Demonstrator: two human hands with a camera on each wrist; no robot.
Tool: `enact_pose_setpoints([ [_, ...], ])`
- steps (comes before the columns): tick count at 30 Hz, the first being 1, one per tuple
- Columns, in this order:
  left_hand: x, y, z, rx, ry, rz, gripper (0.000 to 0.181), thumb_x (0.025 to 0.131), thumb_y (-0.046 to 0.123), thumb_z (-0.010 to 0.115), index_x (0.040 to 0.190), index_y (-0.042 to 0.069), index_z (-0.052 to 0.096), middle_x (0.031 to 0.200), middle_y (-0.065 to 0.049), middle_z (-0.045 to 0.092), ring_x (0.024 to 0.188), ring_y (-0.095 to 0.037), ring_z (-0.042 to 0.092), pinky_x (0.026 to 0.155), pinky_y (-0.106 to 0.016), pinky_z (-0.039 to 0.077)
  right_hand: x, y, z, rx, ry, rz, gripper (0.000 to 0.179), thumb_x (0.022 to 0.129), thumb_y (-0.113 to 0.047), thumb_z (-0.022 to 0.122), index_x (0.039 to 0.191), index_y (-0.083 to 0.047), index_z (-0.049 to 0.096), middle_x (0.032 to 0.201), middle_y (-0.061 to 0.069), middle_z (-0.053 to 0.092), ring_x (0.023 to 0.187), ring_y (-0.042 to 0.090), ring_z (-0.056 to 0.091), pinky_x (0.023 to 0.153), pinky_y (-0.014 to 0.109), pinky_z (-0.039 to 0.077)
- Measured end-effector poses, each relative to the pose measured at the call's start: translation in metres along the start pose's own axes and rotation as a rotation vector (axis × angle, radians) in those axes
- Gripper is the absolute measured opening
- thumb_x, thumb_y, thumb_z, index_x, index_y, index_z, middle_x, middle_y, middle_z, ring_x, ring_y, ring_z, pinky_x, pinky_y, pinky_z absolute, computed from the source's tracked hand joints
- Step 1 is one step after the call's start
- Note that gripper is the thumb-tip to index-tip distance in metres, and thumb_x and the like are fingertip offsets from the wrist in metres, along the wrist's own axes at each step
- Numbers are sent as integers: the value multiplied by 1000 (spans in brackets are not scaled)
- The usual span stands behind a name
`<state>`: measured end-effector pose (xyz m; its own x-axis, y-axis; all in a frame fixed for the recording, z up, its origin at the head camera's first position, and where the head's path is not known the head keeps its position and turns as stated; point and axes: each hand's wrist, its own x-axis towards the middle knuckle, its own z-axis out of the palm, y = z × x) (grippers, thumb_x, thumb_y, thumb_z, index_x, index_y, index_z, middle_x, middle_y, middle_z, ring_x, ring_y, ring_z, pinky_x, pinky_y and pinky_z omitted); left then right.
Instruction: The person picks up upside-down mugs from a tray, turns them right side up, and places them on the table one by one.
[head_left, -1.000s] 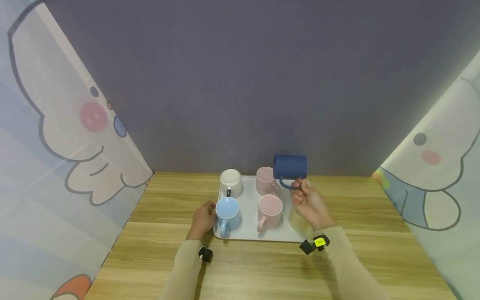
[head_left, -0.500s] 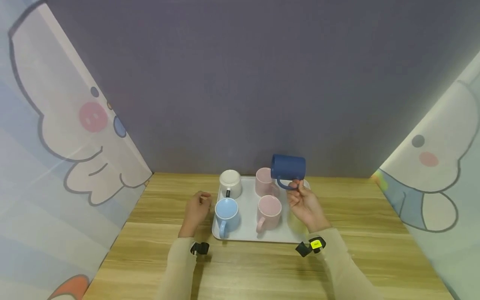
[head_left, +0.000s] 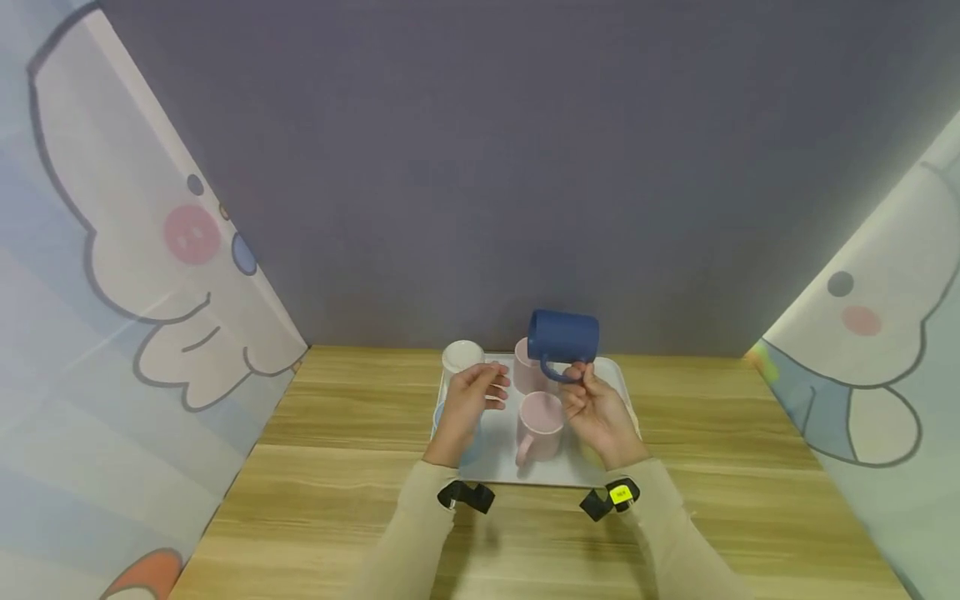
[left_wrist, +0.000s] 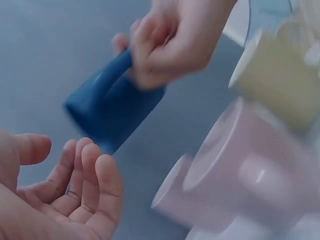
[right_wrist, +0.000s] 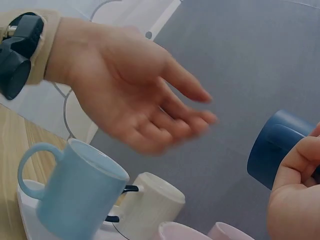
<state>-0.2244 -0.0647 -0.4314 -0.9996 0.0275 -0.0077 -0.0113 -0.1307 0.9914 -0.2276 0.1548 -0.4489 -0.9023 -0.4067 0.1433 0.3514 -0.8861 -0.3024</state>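
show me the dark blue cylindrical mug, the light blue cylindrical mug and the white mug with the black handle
Dark blue cylindrical mug (head_left: 567,336), head view: middle of side wall.
Light blue cylindrical mug (right_wrist: 82,192), right wrist view: side wall.
White mug with the black handle (right_wrist: 151,205), right wrist view: side wall.

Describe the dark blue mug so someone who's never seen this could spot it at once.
On the wooden table, in front of the grey wall, find the white tray. Look just above it for the person's right hand. The dark blue mug it holds, tipped sideways, is the only one in the air; the paler mugs rest on the tray.
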Motion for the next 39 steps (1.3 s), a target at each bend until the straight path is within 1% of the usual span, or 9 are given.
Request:
enact_pose_setpoints([
  [5,2,-8,23,-129,-98,-106,36,106,28,56,118,-5,68,93,0,69,77,-11,61,68,-24,53,-1,6,2,11,-41,20,32,109,-25,31,99,-6,54,89,4,62,67,8,51,64,15,23],
  [9,6,-11,31,-289,-170,-189,25,105,31,59,102,10,72,90,4,68,77,-9,59,65,-21,48,-1,11,5,-18,-36,21,29,110,-25,30,100,-7,51,89,3,61,67,7,52,63,15,25],
  [12,5,-10,34,-382,-194,-225,22,105,28,59,90,17,72,80,7,64,69,-5,55,58,-18,44,0,13,4,-25,-81,46,35,110,-26,26,101,-6,53,91,3,63,69,8,55,62,14,32],
  [17,5,-9,37,-449,-209,-226,26,107,23,54,90,16,71,72,10,58,58,-1,42,49,-15,32,0,16,2,7,-201,99,50,111,-27,15,104,-4,59,98,5,67,77,10,60,69,18,47],
  [23,3,-10,37,-508,-256,-209,27,109,23,48,93,12,67,78,8,60,54,-1,34,48,-15,28,-1,16,0,-9,-222,117,52,111,-27,14,106,-4,60,99,4,67,81,9,60,72,18,48],
  [28,-1,-10,38,-536,-292,-178,28,110,24,44,92,13,63,81,8,60,50,1,32,48,-15,27,-3,16,1,-91,-212,118,53,111,-25,12,108,-4,60,101,3,67,79,8,58,71,17,48],
  [30,-2,-9,38,-538,-298,-164,28,110,25,44,92,13,62,82,8,59,49,1,32,48,-15,27,-5,16,2,-169,-169,102,49,112,-25,16,107,-5,61,100,1,66,76,6,56,68,16,46],
  [32,-3,-8,38,-537,-298,-154,27,110,25,45,92,13,62,80,8,59,49,1,33,48,-15,28,-6,16,4,-293,-95,81,45,112,-25,21,106,-8,63,98,-2,64,75,4,54,65,15,43],
  [39,-9,-1,37,-498,-288,-112,29,110,25,44,90,14,63,80,8,67,47,2,36,48,-15,30,-10,11,8,-875,221,42,33,110,-35,42,97,-17,67,80,-6,57,72,5,51,64,17,44],
])
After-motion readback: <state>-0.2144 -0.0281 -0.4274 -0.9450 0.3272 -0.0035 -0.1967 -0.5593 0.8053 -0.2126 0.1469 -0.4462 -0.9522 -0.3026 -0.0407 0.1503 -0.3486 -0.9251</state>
